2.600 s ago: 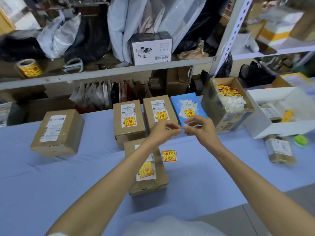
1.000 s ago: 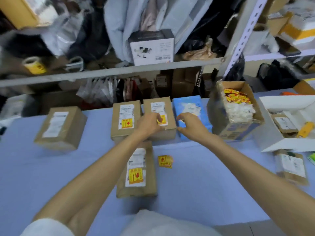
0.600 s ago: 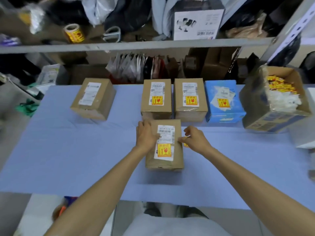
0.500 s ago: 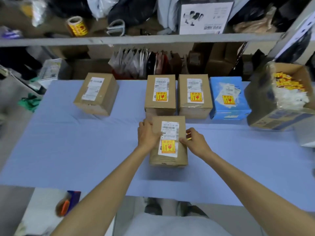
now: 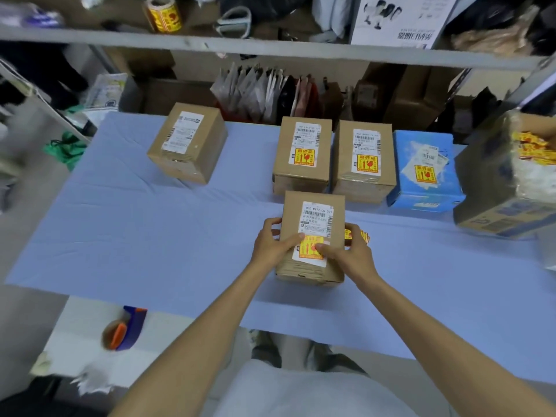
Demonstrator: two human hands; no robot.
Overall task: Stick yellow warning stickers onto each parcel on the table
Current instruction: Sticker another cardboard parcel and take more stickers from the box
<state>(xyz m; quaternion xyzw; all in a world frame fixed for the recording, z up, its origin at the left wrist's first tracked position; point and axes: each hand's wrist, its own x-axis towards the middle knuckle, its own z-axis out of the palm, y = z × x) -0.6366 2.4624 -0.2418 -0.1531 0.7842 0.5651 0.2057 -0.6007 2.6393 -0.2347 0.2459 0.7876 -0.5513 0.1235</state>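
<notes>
The near brown parcel [image 5: 313, 224] lies on the blue table cover [image 5: 150, 242] and carries a white label with a yellow warning sticker [image 5: 310, 246]. My left hand [image 5: 269, 243] grips its left side, thumb on the sticker. My right hand [image 5: 349, 254] holds the right side, its thumb also pressing the sticker. A small stack of loose yellow stickers [image 5: 362, 236] peeks out past my right fingers. Behind stand two brown parcels [image 5: 302, 173] [image 5: 364, 179] and a blue parcel [image 5: 421, 194], each with a yellow sticker. A brown parcel [image 5: 188, 145] at the back left shows only a white label.
An open carton [image 5: 499, 200] holding yellow stickers stands at the right edge. A sticker roll [image 5: 164, 13] and a white box sit on the shelf above. A tape dispenser [image 5: 125, 331] lies on a lower surface at the front left.
Both hands came back from the rear row of parcels to the near parcel and took hold of its sides. Their thumbs have since slid onto its yellow sticker.
</notes>
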